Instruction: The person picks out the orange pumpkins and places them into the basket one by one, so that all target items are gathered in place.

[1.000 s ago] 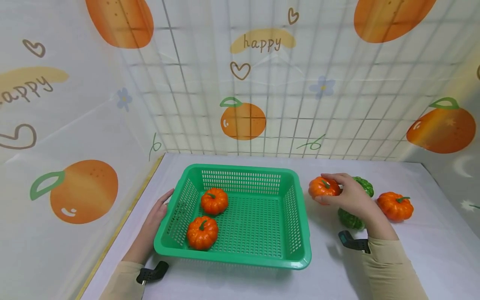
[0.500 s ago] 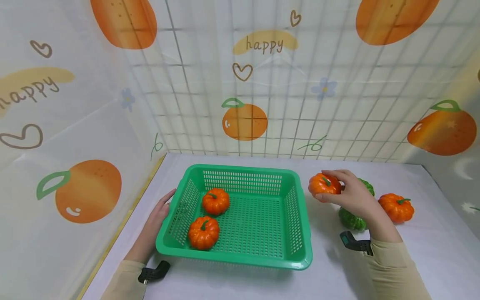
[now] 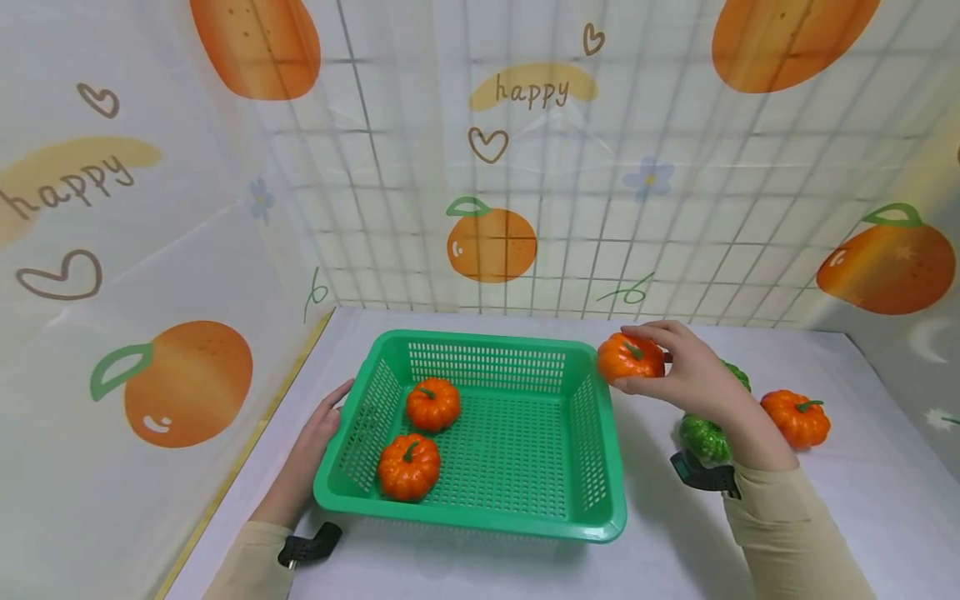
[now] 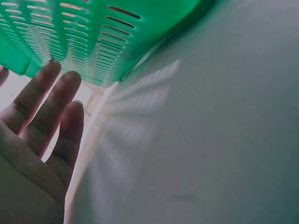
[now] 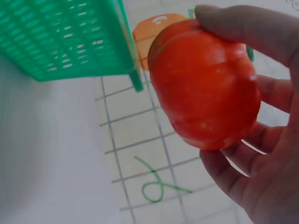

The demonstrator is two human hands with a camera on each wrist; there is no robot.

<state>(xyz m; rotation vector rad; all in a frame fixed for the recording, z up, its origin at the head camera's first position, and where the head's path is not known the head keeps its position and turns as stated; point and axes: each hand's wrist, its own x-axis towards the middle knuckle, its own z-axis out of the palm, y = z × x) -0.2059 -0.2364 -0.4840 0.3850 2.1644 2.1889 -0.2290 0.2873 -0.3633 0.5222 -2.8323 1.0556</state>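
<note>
My right hand [image 3: 693,375] grips a small orange pumpkin [image 3: 628,358] with a green stem, thumb on one side and fingers on the other. In the head view this pumpkin overlaps the right rim of the green plastic basket [image 3: 480,521]; the right wrist view shows the held pumpkin [image 5: 205,88] raised beside the basket wall [image 5: 70,42]. Two more orange pumpkins, a rear one [image 3: 433,405] and a front one [image 3: 408,467], sit in the basket's left part. At the basket's left side is my left hand [image 3: 315,437], its fingers [image 4: 70,126] straight against the slotted wall.
Right of the basket, a green pumpkin [image 3: 705,439] and another green one [image 3: 738,375] lie partly hidden by my right hand and arm. An orange pumpkin [image 3: 797,418] lies farther right on the white table [image 3: 885,500]. A printed curtain over a wire grid [image 3: 570,208] stands behind.
My right hand has lifted the orange pumpkin and carried it left, from the table beside the basket to the basket's right rim. The left hand stays at the basket's side.
</note>
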